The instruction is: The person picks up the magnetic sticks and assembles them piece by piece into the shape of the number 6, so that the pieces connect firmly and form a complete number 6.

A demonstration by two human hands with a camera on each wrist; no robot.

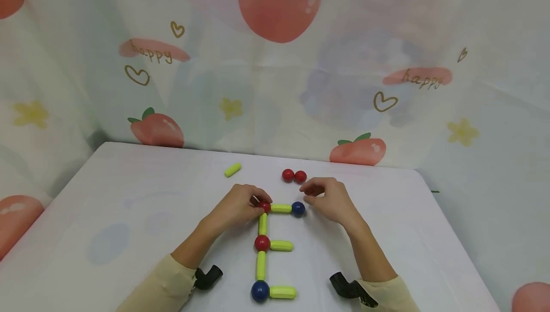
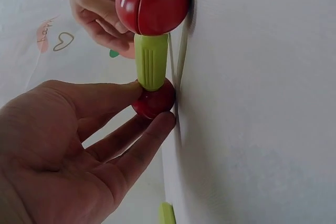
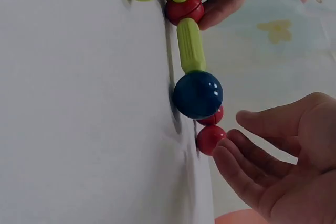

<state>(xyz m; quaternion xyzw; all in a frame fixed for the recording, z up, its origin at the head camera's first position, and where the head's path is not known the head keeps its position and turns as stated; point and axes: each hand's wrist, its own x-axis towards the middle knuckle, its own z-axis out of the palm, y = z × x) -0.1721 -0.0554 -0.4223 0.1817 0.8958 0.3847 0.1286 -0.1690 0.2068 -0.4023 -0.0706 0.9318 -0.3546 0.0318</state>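
Observation:
Red and blue balls joined by yellow-green rods make an E-like shape on the table. My left hand (image 1: 242,202) pinches its top red ball (image 1: 264,207) between thumb and fingers. From that ball a rod (image 1: 281,208) runs right to a blue ball (image 1: 298,209). Just right of the blue ball is my right hand (image 1: 331,200), fingers loosely bent with nothing between them; the right wrist view shows a gap between its thumb and fingers. Below, a red ball (image 1: 262,243) and a blue ball (image 1: 259,291) each carry a rod pointing right with a bare end.
Two loose red balls (image 1: 294,176) lie side by side beyond the shape, near my right fingertips. A single yellow-green rod (image 1: 233,170) lies further left, toward the far edge of the white table (image 1: 142,235). A patterned cloth (image 1: 275,92) hangs behind.

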